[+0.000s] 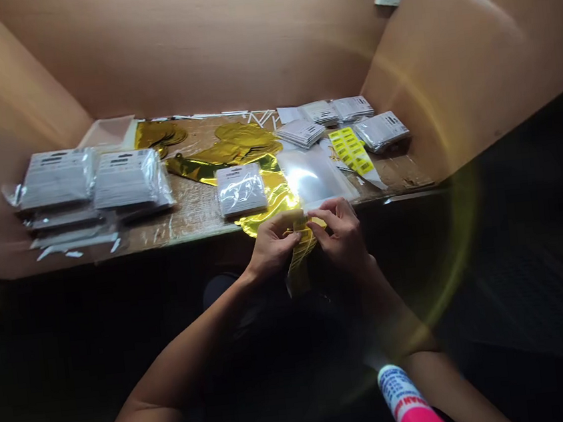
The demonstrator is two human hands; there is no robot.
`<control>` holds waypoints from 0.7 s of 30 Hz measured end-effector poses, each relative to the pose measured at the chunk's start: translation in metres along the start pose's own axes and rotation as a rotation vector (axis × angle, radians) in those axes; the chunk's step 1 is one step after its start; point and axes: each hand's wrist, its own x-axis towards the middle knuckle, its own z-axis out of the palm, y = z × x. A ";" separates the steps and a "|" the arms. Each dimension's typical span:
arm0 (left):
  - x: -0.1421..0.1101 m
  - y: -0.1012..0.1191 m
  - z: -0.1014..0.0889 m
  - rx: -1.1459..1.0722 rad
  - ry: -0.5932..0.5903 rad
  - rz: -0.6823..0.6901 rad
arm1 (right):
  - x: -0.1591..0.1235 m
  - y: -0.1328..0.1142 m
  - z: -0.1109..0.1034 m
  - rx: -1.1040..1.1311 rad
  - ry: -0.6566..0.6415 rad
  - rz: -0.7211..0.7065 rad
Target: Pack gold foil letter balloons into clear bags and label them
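Just in front of the board's edge, my left hand pinches a yellowish, lined strip that hangs down below the fingers. It looks like a sheet of labels, but I cannot be sure. Close on its right is my right hand, with thumb and forefinger closed at the strip's upper end. A small white bit shows between the fingertips; what it is I cannot make out. Behind the hands lie shiny gold foil, a stack of clear plastic sleeves and a bagged pack of white cards.
Stacks of bagged card packs stand at the left; more packs lie at the back right. A yellow label sheet rests near them. Cardboard walls enclose the board. A pink-and-white tube rises at the bottom.
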 end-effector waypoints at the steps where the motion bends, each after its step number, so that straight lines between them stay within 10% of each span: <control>1: -0.004 0.001 -0.005 -0.009 0.014 0.006 | 0.002 -0.002 0.006 0.015 -0.019 -0.019; 21: -0.053 0.006 -0.056 -0.135 0.398 0.028 | 0.024 -0.027 0.088 0.103 -0.185 -0.417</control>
